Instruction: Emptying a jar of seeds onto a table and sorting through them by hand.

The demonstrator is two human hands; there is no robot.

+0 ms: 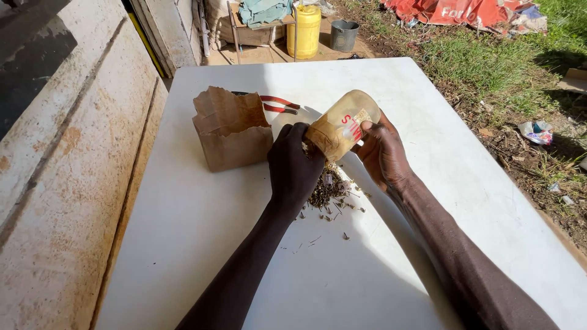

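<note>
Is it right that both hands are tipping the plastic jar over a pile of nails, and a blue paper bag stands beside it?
Not quite: the paper bag is brown, not blue, as the head view shows. Both hands, left and right, do tip the plastic jar over the nails.

Yellowish clear jar [342, 124] with red markings, brown paper bag [233, 129], white table [202, 232], red-handled pliers [278, 104].

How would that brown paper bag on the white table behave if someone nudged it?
The paper bag would probably slide or tip easily: it stands upright with its torn top open, and looks crumpled and thin. It likely crushes rather than holds shape. How heavy it is depends on contents hidden inside. Neither hand touches it.
</note>
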